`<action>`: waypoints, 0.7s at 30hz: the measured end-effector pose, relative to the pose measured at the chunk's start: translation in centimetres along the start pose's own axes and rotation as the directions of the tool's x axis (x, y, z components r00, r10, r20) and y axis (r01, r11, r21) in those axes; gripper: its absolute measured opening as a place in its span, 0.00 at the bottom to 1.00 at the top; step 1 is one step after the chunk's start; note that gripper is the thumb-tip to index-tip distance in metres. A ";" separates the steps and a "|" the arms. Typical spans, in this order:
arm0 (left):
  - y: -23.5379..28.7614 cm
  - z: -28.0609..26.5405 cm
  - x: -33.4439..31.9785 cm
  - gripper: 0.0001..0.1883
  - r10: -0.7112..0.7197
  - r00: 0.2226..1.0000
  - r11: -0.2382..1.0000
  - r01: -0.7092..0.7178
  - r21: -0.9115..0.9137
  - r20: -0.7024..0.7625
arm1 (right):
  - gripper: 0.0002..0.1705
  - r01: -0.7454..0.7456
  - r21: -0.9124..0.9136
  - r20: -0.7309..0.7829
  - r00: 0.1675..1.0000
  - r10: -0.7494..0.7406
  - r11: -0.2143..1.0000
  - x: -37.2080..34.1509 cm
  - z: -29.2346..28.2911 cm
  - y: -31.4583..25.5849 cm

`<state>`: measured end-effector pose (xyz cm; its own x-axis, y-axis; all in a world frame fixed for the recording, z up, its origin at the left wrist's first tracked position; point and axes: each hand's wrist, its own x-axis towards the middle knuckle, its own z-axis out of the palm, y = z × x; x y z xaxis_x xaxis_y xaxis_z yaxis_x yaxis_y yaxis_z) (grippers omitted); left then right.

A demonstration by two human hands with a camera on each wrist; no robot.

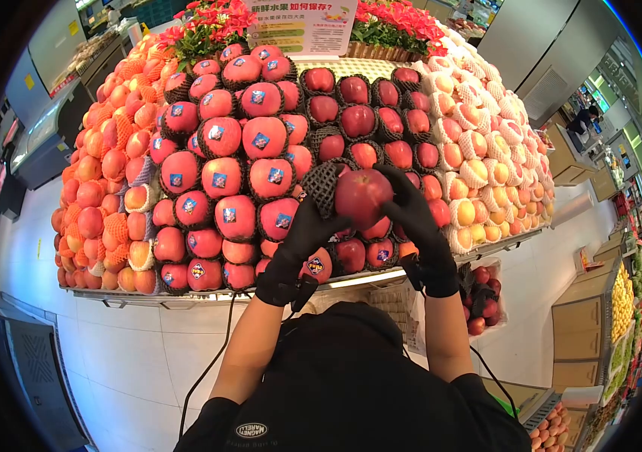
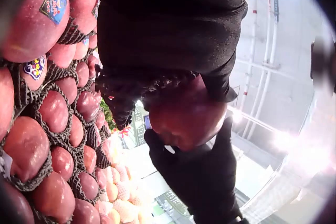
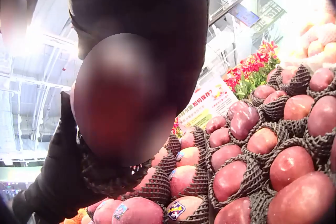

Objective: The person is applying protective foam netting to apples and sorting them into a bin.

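Note:
Both hands wear black gloves and meet at a dark red apple [image 1: 364, 197], held over the display of apples. The right hand [image 1: 413, 215] grips the apple from its right side, thumb on the near face. On the other side, the left hand [image 1: 307, 232] holds a black foam net sleeve [image 1: 321, 187], its thumb reaching to the apple's lower edge. In the left wrist view the apple [image 2: 184, 116] sits between the two hands, most of the left fingers hidden. The right wrist view shows the apple [image 3: 118, 103] large, with the net [image 3: 105, 179] beneath it.
Rows of stickered apples [image 1: 219, 177] in black nets fill the left middle. Orange-netted fruit [image 1: 114, 166] lies far left, white-netted fruit [image 1: 479, 151] right. A sign [image 1: 302, 26] and red flowers [image 1: 400, 26] stand behind. A bag of apples [image 1: 480, 297] sits below the stand's edge.

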<state>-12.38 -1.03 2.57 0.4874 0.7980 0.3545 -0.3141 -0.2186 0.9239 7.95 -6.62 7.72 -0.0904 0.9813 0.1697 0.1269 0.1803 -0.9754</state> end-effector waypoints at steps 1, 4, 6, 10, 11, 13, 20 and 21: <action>-0.7 -0.5 -0.3 0.35 -0.078 0.997 0.996 0.077 -0.054 -0.009 | 0.37 -0.043 0.056 0.010 0.999 0.043 0.998 0.0 0.1 -0.3; -0.9 -0.8 -0.7 0.27 -0.315 0.949 0.935 0.305 -0.184 -0.029 | 0.32 -0.079 0.123 0.046 0.996 0.074 0.989 -0.6 1.1 -3.0; -0.6 -1.0 -0.4 0.24 -0.435 0.900 0.876 0.422 -0.233 -0.007 | 0.32 -0.091 0.168 0.066 0.994 0.081 0.982 -0.5 1.3 -2.5; -3.5 -1.0 0.2 0.23 -0.436 0.890 0.750 0.442 -0.492 0.136 | 0.25 -0.134 0.240 0.068 0.990 0.120 0.962 -0.2 1.2 -0.6; -4.9 -0.8 0.3 0.22 -0.379 0.911 0.692 0.397 -0.603 0.165 | 0.23 -0.147 0.248 0.051 0.989 0.139 0.958 -0.1 1.3 -0.3; -5.1 -0.1 0.6 0.22 -0.389 0.918 0.696 0.348 -0.628 0.077 | 0.19 -0.166 0.260 0.021 0.986 0.167 0.951 0.2 1.3 0.5; -3.2 0.8 1.9 0.25 -0.445 0.895 0.648 0.321 -0.690 -0.002 | 0.17 -0.232 0.391 0.020 0.970 0.244 0.890 2.3 -0.4 5.3; -3.3 0.7 2.0 0.25 -0.430 0.903 0.639 0.320 -0.700 0.020 | 0.17 -0.256 0.449 0.059 0.964 0.258 0.856 2.3 -0.2 4.0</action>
<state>-9.76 0.87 0.33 0.5914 0.8030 -0.0743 -0.6150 0.5087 0.6025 8.44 -3.63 4.24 -0.1125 0.9890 -0.0963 -0.3122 -0.1272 -0.9415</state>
